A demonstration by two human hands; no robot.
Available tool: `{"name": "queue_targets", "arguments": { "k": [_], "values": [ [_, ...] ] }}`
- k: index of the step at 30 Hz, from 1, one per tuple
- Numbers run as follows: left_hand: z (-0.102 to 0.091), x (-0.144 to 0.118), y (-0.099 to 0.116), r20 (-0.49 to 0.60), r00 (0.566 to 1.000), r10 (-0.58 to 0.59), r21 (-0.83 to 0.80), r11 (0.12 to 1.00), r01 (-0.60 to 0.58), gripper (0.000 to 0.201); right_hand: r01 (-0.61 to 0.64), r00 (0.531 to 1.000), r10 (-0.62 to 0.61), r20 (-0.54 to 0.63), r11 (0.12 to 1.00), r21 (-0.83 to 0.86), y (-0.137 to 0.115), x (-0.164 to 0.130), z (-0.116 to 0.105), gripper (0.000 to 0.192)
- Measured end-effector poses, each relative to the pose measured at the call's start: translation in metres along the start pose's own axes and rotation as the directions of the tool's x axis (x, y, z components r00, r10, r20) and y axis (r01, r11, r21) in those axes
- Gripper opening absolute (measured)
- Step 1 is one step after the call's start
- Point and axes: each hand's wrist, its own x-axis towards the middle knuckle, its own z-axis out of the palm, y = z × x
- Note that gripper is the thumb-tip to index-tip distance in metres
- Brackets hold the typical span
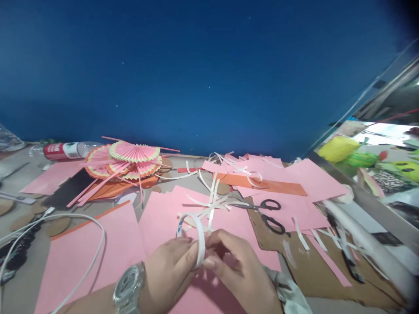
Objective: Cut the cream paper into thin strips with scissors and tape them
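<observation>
My left hand [175, 268], with a clear watch [128, 283] on its wrist, is closed on a roll of white tape [200, 244] that stands on edge. The thumb and fingers of my right hand [237, 266] are bent in a pinch against the right side of the same roll. Whether a loose tape end lies between them is hard to see. Beneath both hands are sheets of pink paper [157, 218]. Just beyond the roll lies a tangle of white paper strips [212, 198]. Black-handled scissors [270, 213] rest on the pink paper to the right.
Pleated pink paper fans [135, 152] and a bottle with a red label [65, 150] are at the back left. A white cable [104, 237] loops at left. Brown cardboard [314, 274] and a box cutter [352, 264] lie right. A blue panel [209, 78] closes off the back.
</observation>
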Motion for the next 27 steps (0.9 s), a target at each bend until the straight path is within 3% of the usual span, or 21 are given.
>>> {"name": "queue_targets", "arguments": {
  "k": [5, 9, 16, 20, 24, 27],
  "values": [
    [0.0035, 0.0007, -0.0048, 0.03, 0.998, 0.05, 0.131, 0.99, -0.054, 0.043, -0.082, 0.994, 0.052, -0.095, 0.932, -0.353, -0.0019, 0.0011, -0.0021, 0.021],
    [0.0033, 0.0035, -0.0062, 0.048, 0.998, 0.039, 0.187, 0.981, -0.048, 0.04, -0.075, 0.993, 0.018, -0.114, 0.851, -0.52, -0.0042, 0.0024, -0.0023, 0.01],
    [0.0042, 0.0043, -0.0058, 0.038, 0.998, 0.054, 0.178, 0.982, -0.06, 0.038, 0.068, 0.989, -0.133, -0.07, 0.809, -0.584, -0.0004, 0.0005, -0.0039, 0.016],
    [0.0031, 0.0029, -0.0059, 0.015, 0.998, 0.057, 0.138, 0.989, -0.059, 0.042, 0.226, 0.953, -0.3, -0.041, 0.795, -0.563, 0.0011, -0.0028, -0.0024, 0.02],
    [0.0031, 0.0029, -0.0072, -0.01, 0.998, 0.063, 0.117, 0.991, -0.061, 0.046, 0.182, 0.952, -0.278, -0.127, 0.849, -0.496, 0.0008, -0.0041, -0.0044, 0.011],
    [0.0037, 0.0039, -0.0072, -0.021, 0.997, 0.078, 0.142, 0.987, -0.074, 0.04, 0.244, 0.952, -0.307, -0.012, 0.778, -0.578, 0.0026, -0.0002, -0.0091, 0.007]
  ]
}}
